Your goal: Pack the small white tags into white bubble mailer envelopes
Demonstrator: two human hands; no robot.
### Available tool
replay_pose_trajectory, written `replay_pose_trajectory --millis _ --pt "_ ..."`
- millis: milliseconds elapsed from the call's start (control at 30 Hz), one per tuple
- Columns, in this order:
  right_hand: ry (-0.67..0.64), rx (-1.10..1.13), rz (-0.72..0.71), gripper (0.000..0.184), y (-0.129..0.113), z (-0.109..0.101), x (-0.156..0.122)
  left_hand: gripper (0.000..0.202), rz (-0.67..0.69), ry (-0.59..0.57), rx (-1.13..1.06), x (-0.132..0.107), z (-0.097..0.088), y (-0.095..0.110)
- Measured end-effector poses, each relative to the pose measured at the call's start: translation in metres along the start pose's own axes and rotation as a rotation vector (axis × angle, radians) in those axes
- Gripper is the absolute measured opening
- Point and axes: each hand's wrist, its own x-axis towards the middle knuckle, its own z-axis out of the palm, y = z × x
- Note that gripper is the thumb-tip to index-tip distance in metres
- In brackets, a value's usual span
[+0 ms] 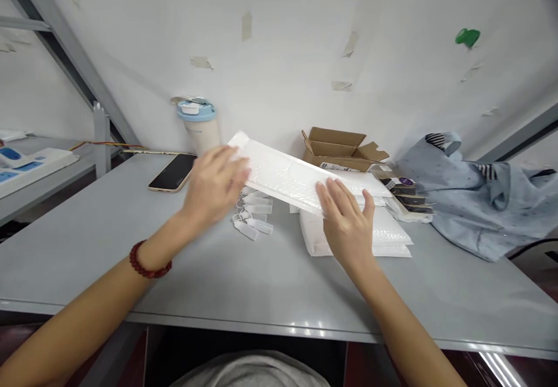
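A white padded bubble mailer (283, 172) is held up at a slant above the table, its left end higher. My right hand (349, 221) grips its right part, fingers on top and the thumb hidden beneath. At the mailer's left end, my left hand (215, 181) has its fingers stretched out, slightly blurred, overlapping the edge. Whether they press on it is unclear. Below the mailer lie several small translucent white tags with loops (257, 208). Under and beyond my right hand is a stack of more white bubble mailers (392, 234).
A phone (172, 173) and a blue-lidded cup (200, 125) stand at the back left. Behind the stack sits an open cardboard box (335, 146), beside dark packaged items (403, 192). Light blue cloth (471, 201) covers the right side. The white wall (288, 44) closes off the back.
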Motion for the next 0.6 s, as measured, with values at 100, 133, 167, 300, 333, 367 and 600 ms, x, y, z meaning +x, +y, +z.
replay_pose_trajectory --millis 100,133,167,300,333,367,600 --pt "0.011 0.000 -0.005 0.042 0.005 0.000 0.001 0.031 -0.445 -0.181 -0.302 0.007 -0.006 -0.033" --pt "0.011 0.005 -0.011 0.042 0.005 0.000 0.001 0.035 -0.541 -0.302 -0.460 0.007 -0.007 -0.042" --pt "0.007 0.010 -0.017 0.043 0.004 -0.001 0.001 0.039 -0.601 -0.409 -0.597 0.007 -0.007 -0.050" --pt "-0.085 0.002 -0.006 0.048 -0.003 -0.003 0.001 0.048 -0.645 -0.536 -0.900 0.003 -0.006 -0.060" --pt "-0.133 -0.011 0.010 0.050 -0.004 -0.004 0.001 0.048 -0.661 -0.521 -0.971 0.002 -0.006 -0.058" --pt "-0.183 -0.026 0.032 0.052 -0.006 -0.005 0.001 0.049 -0.690 -0.515 -1.066 0.003 -0.007 -0.054" --pt "-0.338 0.050 0.008 0.091 -0.017 -0.015 0.002 0.045 -0.878 -0.673 -1.478 -0.001 -0.007 -0.008"
